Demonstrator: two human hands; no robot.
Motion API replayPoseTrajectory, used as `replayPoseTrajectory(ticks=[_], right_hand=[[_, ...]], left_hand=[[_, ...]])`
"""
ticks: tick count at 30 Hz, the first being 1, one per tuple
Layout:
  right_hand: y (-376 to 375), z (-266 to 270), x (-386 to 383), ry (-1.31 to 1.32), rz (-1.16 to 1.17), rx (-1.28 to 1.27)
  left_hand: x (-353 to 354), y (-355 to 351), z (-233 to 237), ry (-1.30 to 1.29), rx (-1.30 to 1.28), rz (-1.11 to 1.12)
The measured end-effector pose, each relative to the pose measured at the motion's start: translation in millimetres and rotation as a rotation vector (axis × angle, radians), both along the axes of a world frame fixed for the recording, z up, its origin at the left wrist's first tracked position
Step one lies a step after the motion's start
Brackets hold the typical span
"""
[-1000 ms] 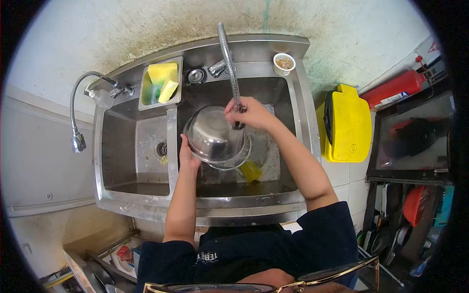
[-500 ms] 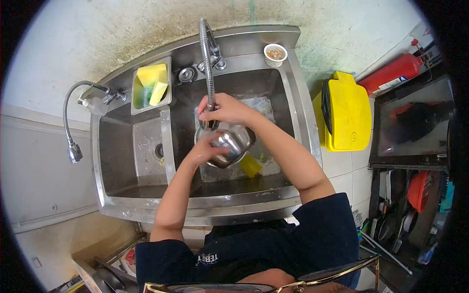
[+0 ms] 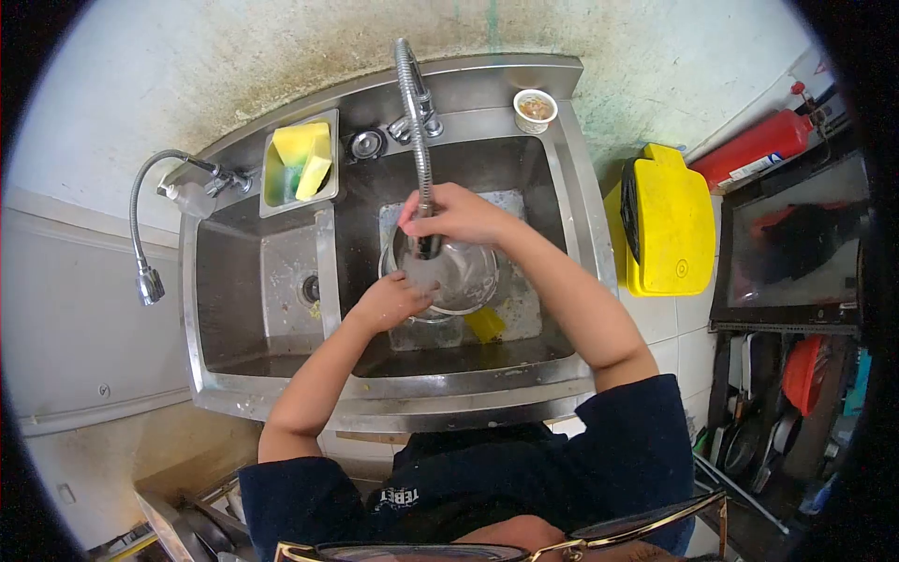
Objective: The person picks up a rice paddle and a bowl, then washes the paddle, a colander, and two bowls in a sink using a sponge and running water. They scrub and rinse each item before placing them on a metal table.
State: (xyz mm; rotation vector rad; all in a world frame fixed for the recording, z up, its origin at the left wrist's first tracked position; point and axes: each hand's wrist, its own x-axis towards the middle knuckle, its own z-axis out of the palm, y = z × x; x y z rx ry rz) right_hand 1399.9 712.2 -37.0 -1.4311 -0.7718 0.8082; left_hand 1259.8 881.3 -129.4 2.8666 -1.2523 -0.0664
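My right hand [image 3: 459, 214] is closed around the spray head [image 3: 426, 245] of the flexible faucet, which points down over the right sink basin [image 3: 524, 159]. Water runs from it into a shiny metal bowl [image 3: 470, 276]. My left hand [image 3: 391, 302] grips the bowl at its near left side, fingers partly blurred by the water. The bowl's inside faces up. Part of another round rim shows beneath it. Beside the bowl, on the basin floor, lies a flat yellow piece [image 3: 484, 325], whose kind I cannot make out.
To the left is a second basin [image 3: 286, 281] with a drain and its own hose faucet [image 3: 148, 281]. A metal tray [image 3: 281, 201] with yellow sponges [image 3: 302, 142] sits on the rim. A small white cup [image 3: 535, 110] stands back right. A yellow bin [image 3: 670, 225] is beside the sink.
The metal bowl has turned from showing its shiny outside to showing its inside. My left hand has shifted slightly down at its edge. My right hand still holds the spray head.
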Motion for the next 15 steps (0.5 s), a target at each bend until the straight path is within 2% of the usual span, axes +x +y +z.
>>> replayPoseTrajectory(ticks=[2, 3, 6, 8, 12, 14, 15], right_hand=[[-20, 19, 2, 0.021, 0.069, -0.167], [-28, 17, 7, 0.018, 0.072, -0.169], [-38, 6, 27, -0.131, 0.066, -0.252], [-36, 3, 36, -0.341, -0.049, -0.464], [-10, -29, 46, -0.431, -0.236, -0.381], [14, -42, 41, -0.362, -0.254, -0.356], [26, -46, 34, -0.337, -0.251, -0.261]], left_hand=[[0, 7, 3, -0.038, 0.059, -0.009], [-1, 8, 9, -0.056, -0.007, 0.013], [-6, 15, 26, -0.129, -0.110, 0.019], [-13, 16, 36, -0.179, -0.145, 0.005], [-25, 13, 49, -0.211, -0.190, -0.069], [-29, 9, 48, -0.205, -0.212, -0.072], [-30, 7, 46, -0.196, -0.216, -0.075]])
